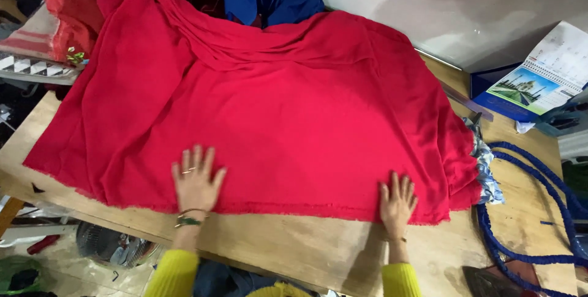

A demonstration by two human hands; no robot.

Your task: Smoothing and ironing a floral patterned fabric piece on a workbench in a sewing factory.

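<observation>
Red cloth (294, 113) long axis left-right, left hand (196, 183) and right hand (397, 202) flat, fingers spread

A bare wooden worktop (294, 242) carries a wide red cloth (275, 107) along its near edge, a blue cord (527, 211) coiled at its right end.

Both hands flat on red cloth (275, 119), left hand (196, 180), right hand (397, 202), wood table (294, 245)

Red cloth (288, 113) – spread flat, frayed near edge, wooden table (294, 248)
</observation>
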